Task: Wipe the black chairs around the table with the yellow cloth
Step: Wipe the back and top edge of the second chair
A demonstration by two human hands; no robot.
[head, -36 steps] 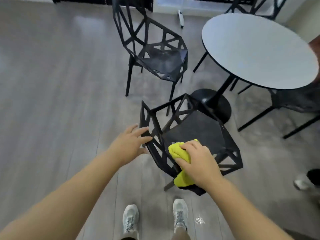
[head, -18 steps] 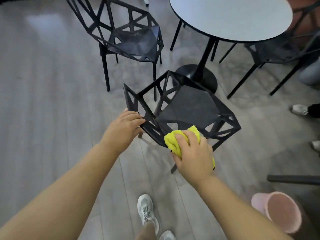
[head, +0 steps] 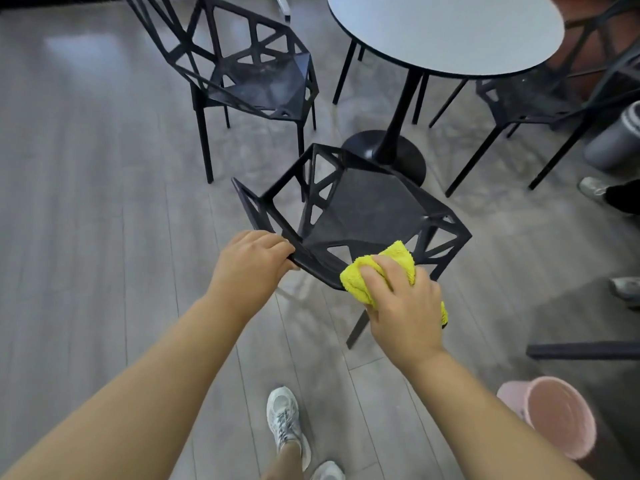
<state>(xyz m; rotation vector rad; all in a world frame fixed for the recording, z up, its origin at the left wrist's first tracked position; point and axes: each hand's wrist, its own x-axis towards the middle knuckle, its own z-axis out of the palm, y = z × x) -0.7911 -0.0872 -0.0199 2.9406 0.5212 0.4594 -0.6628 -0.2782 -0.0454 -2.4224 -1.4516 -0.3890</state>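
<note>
The left hand curls its fingers around the black chair's top edge. The right hand squeezes the yellow cloth under its fingers. Push too hard, and I think the chair could tip.

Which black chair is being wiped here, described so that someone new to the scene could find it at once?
Start at the round pale table; the chair stands just before its black base, nearest the camera. It alone is gripped at its edge by the left hand and has the yellow cloth pressed on its rim by the right hand.
</note>
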